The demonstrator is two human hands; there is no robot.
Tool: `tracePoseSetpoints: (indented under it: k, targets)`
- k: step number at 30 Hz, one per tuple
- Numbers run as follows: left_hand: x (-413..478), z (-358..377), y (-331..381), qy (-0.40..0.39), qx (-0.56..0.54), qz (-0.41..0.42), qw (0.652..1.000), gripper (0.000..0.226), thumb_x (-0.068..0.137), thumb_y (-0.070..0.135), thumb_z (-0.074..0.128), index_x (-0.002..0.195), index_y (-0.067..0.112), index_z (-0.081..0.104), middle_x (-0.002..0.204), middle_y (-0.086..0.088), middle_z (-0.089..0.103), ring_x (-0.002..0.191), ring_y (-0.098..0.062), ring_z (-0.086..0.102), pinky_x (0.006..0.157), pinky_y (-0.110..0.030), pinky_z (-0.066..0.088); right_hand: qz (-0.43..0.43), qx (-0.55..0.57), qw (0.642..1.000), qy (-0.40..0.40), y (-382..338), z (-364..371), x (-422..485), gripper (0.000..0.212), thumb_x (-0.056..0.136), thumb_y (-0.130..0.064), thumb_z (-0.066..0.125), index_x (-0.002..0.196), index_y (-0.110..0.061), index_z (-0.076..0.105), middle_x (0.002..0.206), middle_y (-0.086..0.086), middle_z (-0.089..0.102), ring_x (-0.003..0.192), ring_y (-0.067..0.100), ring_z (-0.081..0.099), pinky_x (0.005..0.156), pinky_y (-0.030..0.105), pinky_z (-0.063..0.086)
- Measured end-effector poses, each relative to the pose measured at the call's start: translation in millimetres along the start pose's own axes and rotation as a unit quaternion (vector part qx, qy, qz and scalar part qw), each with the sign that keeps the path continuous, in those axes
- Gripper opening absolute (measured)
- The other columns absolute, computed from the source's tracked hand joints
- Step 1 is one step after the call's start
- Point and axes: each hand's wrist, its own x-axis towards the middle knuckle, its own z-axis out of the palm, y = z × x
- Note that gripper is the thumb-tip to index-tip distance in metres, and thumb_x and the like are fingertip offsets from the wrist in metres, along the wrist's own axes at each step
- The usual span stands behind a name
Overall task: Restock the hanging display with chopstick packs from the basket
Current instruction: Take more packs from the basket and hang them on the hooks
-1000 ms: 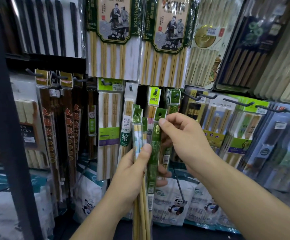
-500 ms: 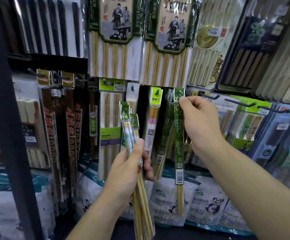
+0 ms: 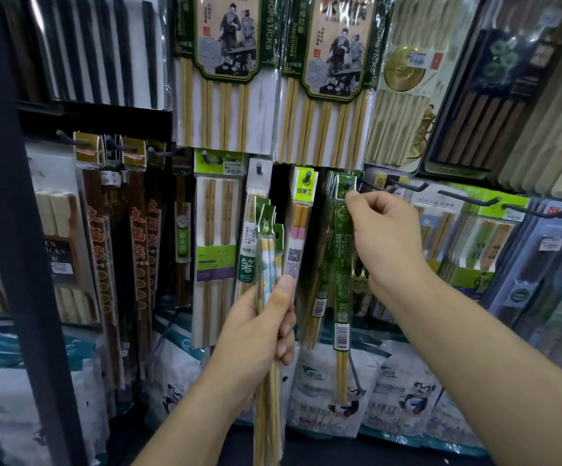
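At the peg hook (image 3: 351, 184) mid-display: green chopstick pack (image 3: 342, 264) hangs upright, its header pinched by the right hand (image 3: 385, 237) right at the hook. Can't tell if it's threaded on. Left hand (image 3: 259, 331) nearby, fist wrapped round a bundle of chopstick packs (image 3: 268, 250), upright. Panda-print bags (image 3: 404, 398) below.

Dark green with pale print and a white barcode label on the slim pack (image 3: 341, 264), pale yellow sticks below. Green tops, then white with blue and yellow flowers, on the bundle of packs (image 3: 268, 250). Dark green borders, cream panels with grey drawn figures, on the big packs (image 3: 226, 62). Dark brown with orange-red characters on the long packs (image 3: 138, 250). White with black-and-white pandas on the bags (image 3: 404, 398).
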Motion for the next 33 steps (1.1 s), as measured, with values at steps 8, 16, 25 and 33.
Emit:
tracePoseSetpoints:
  k: [8,16,25,33]
  targets:
    - [-3,1,0,-0.015,-0.085,-0.056,0.995,0.055,0.089,0.068,0.063,0.089,0.014,0.055,0.062,0.000,0.043,0.042,-0.010,0.033,0.039,-0.023,0.033,0.018,-0.017,1.000,0.018,8,1,3,0.040,0.098,-0.040,0.065,0.071,-0.014,0.052,0.057,-0.004,0.045,0.051,0.009,0.043,0.063,0.028,0.046]
    - [-1,6,-4,-0.039,-0.079,-0.025,0.996,0.025,0.089,0.038,0.052,0.093,0.013,0.051,0.066,-0.003,0.048,0.047,-0.015,0.040,0.045,-0.027,0.038,-0.033,-0.036,0.992,-0.116,6,-3,-41,0.022,0.094,-0.040,0.069,0.078,-0.025,0.070,0.071,-0.004,0.066,0.064,0.003,0.059,0.062,0.022,0.049]
    - [-5,11,-4,-0.048,0.036,0.017,0.998,0.018,0.089,0.053,0.063,0.085,0.036,0.061,0.075,-0.001,0.060,0.058,-0.013,0.056,0.053,-0.025,0.049,-0.009,-0.035,0.981,-0.192,-4,-3,-49,0.013,0.096,-0.027,0.070,0.089,-0.016,0.072,0.070,0.007,0.067,0.060,0.012,0.062,0.057,0.025,0.054]
    - [-6,11,-1,-0.012,0.062,0.041,0.997,0.020,0.094,0.050,0.054,0.104,0.054,0.071,0.109,0.017,0.076,0.100,0.003,0.069,0.077,-0.011,0.052,-0.029,-0.037,0.986,-0.160,-3,-4,-45,0.030,0.100,-0.026,0.063,0.073,-0.012,0.065,0.058,-0.002,0.048,0.055,0.011,0.045,0.053,0.023,0.043]
